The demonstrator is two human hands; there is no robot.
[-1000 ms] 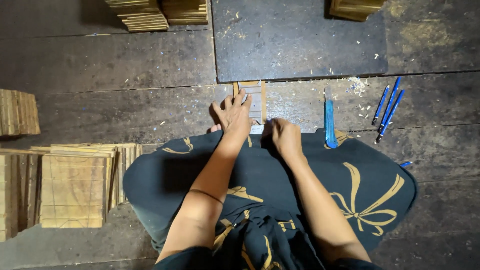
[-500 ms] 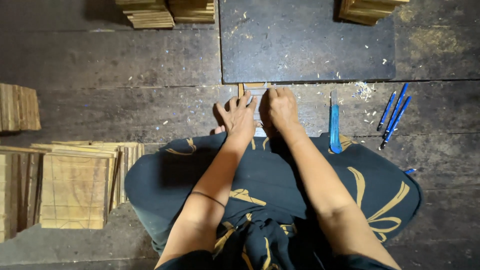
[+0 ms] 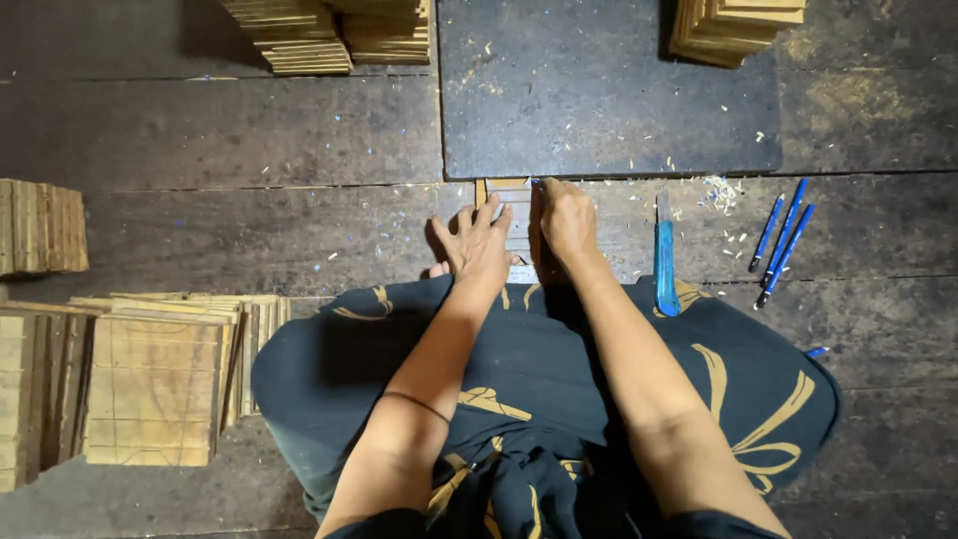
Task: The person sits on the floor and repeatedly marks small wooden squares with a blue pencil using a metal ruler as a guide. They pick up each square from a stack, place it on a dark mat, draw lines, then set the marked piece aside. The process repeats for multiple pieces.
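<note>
A small pale wooden tile (image 3: 502, 188) lies on the plank floor just in front of my knees, against the near edge of a dark mat (image 3: 609, 95). My left hand (image 3: 477, 246) presses flat on the tile with its fingers spread. My right hand (image 3: 565, 222) is closed at the tile's right edge, near its far corner. A small blue tip, seemingly a pencil (image 3: 535, 182), pokes out past its fingertips. Most of the tile is hidden under both hands.
A blue utility knife (image 3: 666, 258) lies right of my right hand, and three blue pencils (image 3: 781, 236) lie further right. Stacks of wooden tiles sit at the left (image 3: 150, 384), far left (image 3: 40, 228), and top (image 3: 329, 30) (image 3: 733, 25). Shavings litter the floor.
My right hand has slid from the tile's near end up along its right edge to the far end. My left hand has stayed pressed on the tile.
</note>
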